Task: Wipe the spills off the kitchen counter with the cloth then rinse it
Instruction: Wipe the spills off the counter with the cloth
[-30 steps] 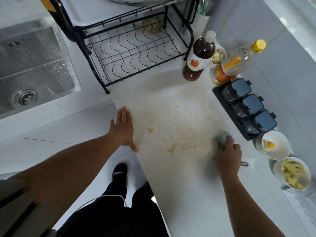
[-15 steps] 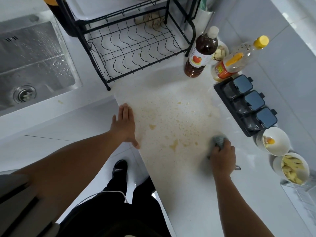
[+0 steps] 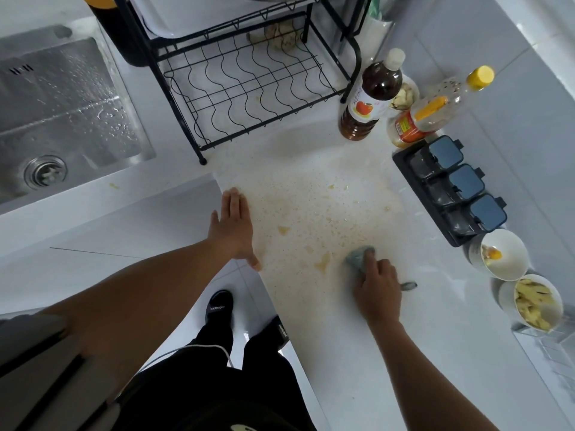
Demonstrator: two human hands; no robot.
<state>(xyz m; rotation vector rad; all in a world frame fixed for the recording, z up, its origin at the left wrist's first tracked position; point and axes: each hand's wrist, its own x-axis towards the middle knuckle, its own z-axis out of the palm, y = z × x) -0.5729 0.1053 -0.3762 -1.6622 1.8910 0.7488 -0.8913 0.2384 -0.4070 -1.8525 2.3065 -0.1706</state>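
Head: R hand (image 3: 375, 290) on cloth (image 3: 360, 258)

Landmark: black wire dish rack (image 3: 249, 85) at the back of the white stone counter (image 3: 342, 353).

- Yellowish speckled spill (image 3: 311, 213) lay on the counter directly in front of the rack.
- Right hand (image 3: 376, 290) gripped a crumpled grey-blue cloth (image 3: 357, 259), pressed down at the spill's near edge, in front and to the right of the rack.
- Left hand (image 3: 231, 228) lay flat, fingers straight, on the counter edge in front of the rack.
- Wet steel sink (image 3: 62, 119) sat left of the rack.
- Dark brown white-capped bottle (image 3: 370, 101) stood just right of the rack.
- Black three-lidded condiment tray (image 3: 451, 188) sat further right.
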